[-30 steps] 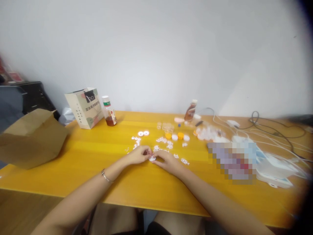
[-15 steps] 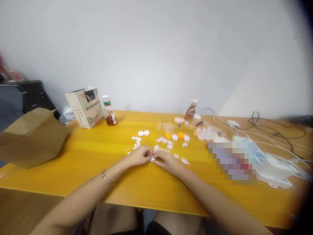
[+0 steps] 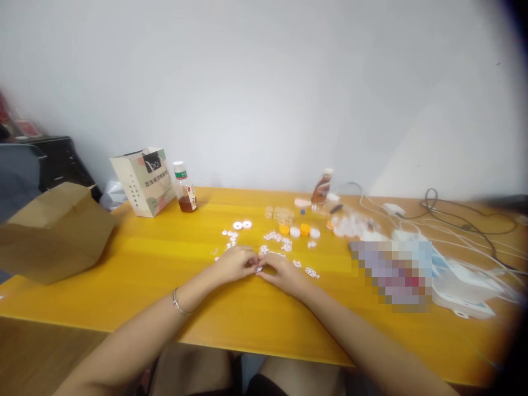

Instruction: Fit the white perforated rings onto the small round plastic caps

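Observation:
Over the middle of the yellow table, my left hand and my right hand meet at the fingertips. Between them they pinch a small white piece, mostly hidden by the fingers; its exact kind is too small to tell. Both hands are closed on it. Just beyond the fingers lie flat white cut-out pieces. Smaller white pieces lie behind my left hand. A patterned white cut-out rests to the right of my right hand.
Two white rings, orange caps and clear little cups stand farther back. A paper gift bag, a bottle of dark liquid and a brown paper bag are left. Another bottle, cables and plastic packaging lie right.
Less of the small white piece shows between my fingertips now, and it sits slightly differently. My hands have otherwise stayed in nearly the same place.

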Available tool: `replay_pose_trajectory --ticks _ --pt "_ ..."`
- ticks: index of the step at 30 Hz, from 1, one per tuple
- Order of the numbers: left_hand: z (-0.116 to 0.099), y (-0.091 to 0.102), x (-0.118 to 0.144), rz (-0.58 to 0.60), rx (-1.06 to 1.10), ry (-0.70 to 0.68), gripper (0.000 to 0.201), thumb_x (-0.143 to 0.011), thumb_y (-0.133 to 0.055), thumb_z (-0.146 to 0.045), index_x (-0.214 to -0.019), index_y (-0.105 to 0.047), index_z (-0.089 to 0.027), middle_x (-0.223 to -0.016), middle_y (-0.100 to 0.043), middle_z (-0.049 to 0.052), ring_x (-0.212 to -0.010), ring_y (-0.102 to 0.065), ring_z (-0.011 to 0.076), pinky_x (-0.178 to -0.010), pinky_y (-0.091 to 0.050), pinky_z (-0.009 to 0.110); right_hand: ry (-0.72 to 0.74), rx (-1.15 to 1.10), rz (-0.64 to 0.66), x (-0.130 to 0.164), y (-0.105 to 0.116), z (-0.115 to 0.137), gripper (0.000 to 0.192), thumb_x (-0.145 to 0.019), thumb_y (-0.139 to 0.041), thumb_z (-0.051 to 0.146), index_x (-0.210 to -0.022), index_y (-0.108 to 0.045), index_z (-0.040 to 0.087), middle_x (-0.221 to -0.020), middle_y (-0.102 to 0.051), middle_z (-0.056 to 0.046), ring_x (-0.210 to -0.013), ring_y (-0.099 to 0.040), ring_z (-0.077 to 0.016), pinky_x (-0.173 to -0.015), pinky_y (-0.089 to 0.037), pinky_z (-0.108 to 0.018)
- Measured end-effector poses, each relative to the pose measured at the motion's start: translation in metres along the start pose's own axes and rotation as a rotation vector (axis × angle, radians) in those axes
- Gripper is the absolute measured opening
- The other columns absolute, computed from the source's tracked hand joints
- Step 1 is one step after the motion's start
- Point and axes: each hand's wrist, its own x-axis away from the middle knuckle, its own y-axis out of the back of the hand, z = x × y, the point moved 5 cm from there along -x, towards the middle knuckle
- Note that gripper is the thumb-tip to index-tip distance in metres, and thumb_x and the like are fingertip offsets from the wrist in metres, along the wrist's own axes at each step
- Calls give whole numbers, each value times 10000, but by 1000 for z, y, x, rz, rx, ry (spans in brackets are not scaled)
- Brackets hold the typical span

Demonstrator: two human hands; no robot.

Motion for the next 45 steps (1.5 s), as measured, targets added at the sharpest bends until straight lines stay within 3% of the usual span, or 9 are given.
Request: replay_pose_trajectory --ticks 6,12,22,27,33,36,39,43,45 --pt "-5 13 1 -194 36 -12 144 -783 -505 -279 -791 -600 -172 -734 -576 23 -706 -530 128 -670 -379 218 -163 -312 -196 -1 7 -8 232 -745 -579 317 -930 -493 206 -915 -589 -53 -864 -573 -165 -796 -460 -334" --pt "-14 18 2 -248 29 -83 142 -791 -511 -283 -819 -599 -176 -743 -577 18 -713 -537 125 -667 -398 226 -317 -760 -195 0 -3 -9 328 -689 -642 310 -937 -443 227 -779 -604 14 -789 -592 -133 -801 -444 -317" --pt "-20 13 3 -227 -161 -98 146 -823 -471 -272 -827 -571 -165 -753 -571 27 -707 -529 134 -640 -405 248 -422 -843 -224 6 -1 -4 252 -673 -653 300 -876 -538 207 -789 -609 -3 -737 -586 -122 -762 -465 -300" --pt "-22 14 10 -232 -145 -120 158 -839 -444 -262 -879 -560 -162 -764 -579 31 -709 -538 130 -644 -415 256 -454 -902 -224 6 -5 -2 250 -678 -647 294 -898 -563 210 -800 -628 -4 -721 -587 -109 -774 -469 -294" --pt "2 35 28 -269 -177 -176 181 -818 -478 -246 -966 -553 -172 -858 -609 53 -807 -550 142 -707 -414 271 -540 -870 -176 8 -12 -2 250 -676 -647 266 -912 -580 217 -830 -639 -12 -775 -601 -125 -795 -474 -302" --pt "35 61 34 -352 -226 -51 157 -810 -491 -235 -933 -563 -169 -835 -610 54 -775 -548 145 -700 -405 281 -569 -820 -156 7 -14 -1 225 -683 -635 266 -895 -582 214 -787 -635 -2 -749 -609 -124 -796 -482 -303" --pt "65 77 34 -255 -215 76 147 -824 -464 -240 -901 -569 -171 -810 -594 47 -757 -541 144 -718 -410 290 -576 -805 -134 6 -16 1 212 -692 -624 272 -890 -577 216 -797 -641 -5 -764 -616 -129 -797 -491 -297" --pt "82 71 34 55 -53 117 165 -841 -427 -251 -891 -570 -185 -825 -587 35 -755 -542 134 -707 -424 266 -611 -813 -101 8 -17 0 219 -710 -607 289 -910 -565 210 -834 -649 -26 -795 -625 -143 -801 -497 -299" --pt "84 66 35 143 28 143 169 -841 -429 -266 -911 -562 -190 -865 -584 35 -793 -541 135 -738 -421 267 -615 -837 -104 8 -17 -2 233 -712 -607 299 -920 -556 206 -864 -652 -39 -829 -624 -153 -807 -498 -299"
